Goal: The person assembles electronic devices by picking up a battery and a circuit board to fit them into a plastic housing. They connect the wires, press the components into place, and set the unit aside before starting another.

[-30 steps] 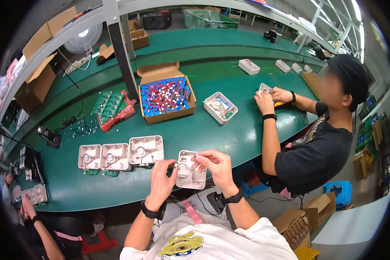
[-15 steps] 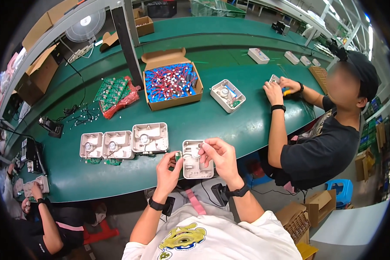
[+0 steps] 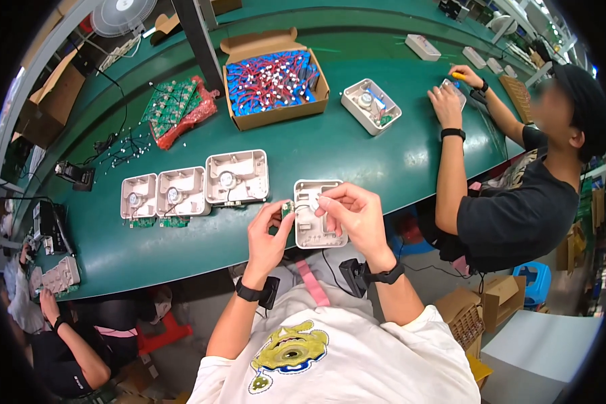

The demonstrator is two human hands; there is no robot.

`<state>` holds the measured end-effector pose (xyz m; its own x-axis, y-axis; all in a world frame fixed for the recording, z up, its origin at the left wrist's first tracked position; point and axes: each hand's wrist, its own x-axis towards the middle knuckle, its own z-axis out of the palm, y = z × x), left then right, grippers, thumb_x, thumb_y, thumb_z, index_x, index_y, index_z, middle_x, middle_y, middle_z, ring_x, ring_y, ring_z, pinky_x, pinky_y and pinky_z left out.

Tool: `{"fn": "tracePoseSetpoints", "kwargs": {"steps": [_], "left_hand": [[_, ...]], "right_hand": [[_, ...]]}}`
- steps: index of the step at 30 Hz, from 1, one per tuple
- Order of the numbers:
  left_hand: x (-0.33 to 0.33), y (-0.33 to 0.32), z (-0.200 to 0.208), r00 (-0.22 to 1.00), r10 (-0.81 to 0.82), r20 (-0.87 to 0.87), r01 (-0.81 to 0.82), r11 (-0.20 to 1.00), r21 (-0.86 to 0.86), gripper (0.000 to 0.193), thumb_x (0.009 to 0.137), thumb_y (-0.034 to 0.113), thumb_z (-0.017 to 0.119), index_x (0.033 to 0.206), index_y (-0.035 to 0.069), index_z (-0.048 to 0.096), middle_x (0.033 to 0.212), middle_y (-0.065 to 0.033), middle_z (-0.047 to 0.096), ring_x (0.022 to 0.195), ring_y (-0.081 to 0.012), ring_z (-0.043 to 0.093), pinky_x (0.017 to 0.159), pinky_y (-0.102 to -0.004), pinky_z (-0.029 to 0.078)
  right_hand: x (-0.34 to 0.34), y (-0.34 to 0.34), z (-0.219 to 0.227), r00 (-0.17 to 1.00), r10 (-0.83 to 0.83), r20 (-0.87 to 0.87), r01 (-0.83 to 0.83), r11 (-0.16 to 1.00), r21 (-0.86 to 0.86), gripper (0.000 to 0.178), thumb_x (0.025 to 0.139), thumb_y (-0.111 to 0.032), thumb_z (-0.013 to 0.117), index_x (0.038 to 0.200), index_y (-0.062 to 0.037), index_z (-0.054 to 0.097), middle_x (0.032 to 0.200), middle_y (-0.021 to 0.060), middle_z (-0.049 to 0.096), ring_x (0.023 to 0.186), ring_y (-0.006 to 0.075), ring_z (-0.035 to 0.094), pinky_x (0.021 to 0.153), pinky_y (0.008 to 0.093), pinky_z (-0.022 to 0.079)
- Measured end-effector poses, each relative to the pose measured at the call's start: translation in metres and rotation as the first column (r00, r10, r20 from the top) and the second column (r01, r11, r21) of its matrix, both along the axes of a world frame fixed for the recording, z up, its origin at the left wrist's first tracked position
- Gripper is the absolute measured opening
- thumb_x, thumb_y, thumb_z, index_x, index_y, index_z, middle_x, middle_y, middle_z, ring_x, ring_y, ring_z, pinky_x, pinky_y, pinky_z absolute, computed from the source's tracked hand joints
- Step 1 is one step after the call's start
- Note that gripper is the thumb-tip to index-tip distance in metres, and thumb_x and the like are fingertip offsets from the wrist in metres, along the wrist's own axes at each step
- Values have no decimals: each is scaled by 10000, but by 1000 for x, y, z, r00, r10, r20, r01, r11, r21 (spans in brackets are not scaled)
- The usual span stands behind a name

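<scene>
My left hand (image 3: 268, 241) pinches a small green circuit board (image 3: 287, 208) at the left edge of a light grey plastic housing (image 3: 310, 238). The housing lies open side up at the table's near edge. Over its right side is my right hand (image 3: 358, 217), thumb and fingertips pressed together. Whatever is between those fingertips is too small to make out, and the hand hides part of the housing's inside. To the left, three similar housings (image 3: 237, 160) stand in a row with round speakers (image 3: 227, 180) in them and green boards (image 3: 175, 221) along their near edges.
A cardboard box (image 3: 276, 120) of blue wired battery packs stands on the green table (image 3: 303, 151). Circuit boards (image 3: 172, 108) on red wrap and loose black cables (image 3: 129, 149) lie left. Another housing (image 3: 372, 124) stands right. One co-worker (image 3: 518, 202) works at right, another (image 3: 74, 337) at left.
My view has shifted, so the table sits higher in the picture. My hands keep nearly the same pose at the housing. The right co-worker's hand with the yellow-handled tool has lifted away from their piece.
</scene>
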<state>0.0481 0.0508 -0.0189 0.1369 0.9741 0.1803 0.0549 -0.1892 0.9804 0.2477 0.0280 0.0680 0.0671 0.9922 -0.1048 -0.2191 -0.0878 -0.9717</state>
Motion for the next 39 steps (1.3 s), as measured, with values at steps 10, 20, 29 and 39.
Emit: {"fn": "tracePoseSetpoints", "kwargs": {"steps": [10,20,29,39], "left_hand": [[1,1,-3,1000,-4,-16,5,1000,16,284,965,-33,742,1246,-21,705,1037,-52,660,857,-100,654,737,-237,537],[4,3,2,999,14,-33,-10,994,105,282,938,-44,750,1215,-3,726,1014,-56,661,808,-107,610,690,-237,513],[6,1,7,986,45,-159,-11,979,205,331,917,-42,766,1240,27,752,1030,-85,686,819,-149,614,721,-270,526],[-1,6,-3,983,48,-175,7,954,300,363,894,-46,782,1248,28,760,1069,-112,716,914,-226,675,833,-328,545]], "right_hand": [[-13,1,-11,986,86,146,-75,994,-76,110,948,-65,758,979,38,733,878,97,768,602,93,627,555,252,491],[-26,16,-31,735,-110,669,-70,969,237,119,872,-73,767,939,19,730,843,125,688,553,187,607,564,344,479],[-22,18,-32,732,-88,675,-76,975,210,99,876,-50,749,911,33,709,839,128,688,562,203,621,563,357,485],[-38,13,-36,592,-228,773,-51,946,319,33,864,-4,700,871,20,680,828,147,682,643,327,672,623,430,536]]}}
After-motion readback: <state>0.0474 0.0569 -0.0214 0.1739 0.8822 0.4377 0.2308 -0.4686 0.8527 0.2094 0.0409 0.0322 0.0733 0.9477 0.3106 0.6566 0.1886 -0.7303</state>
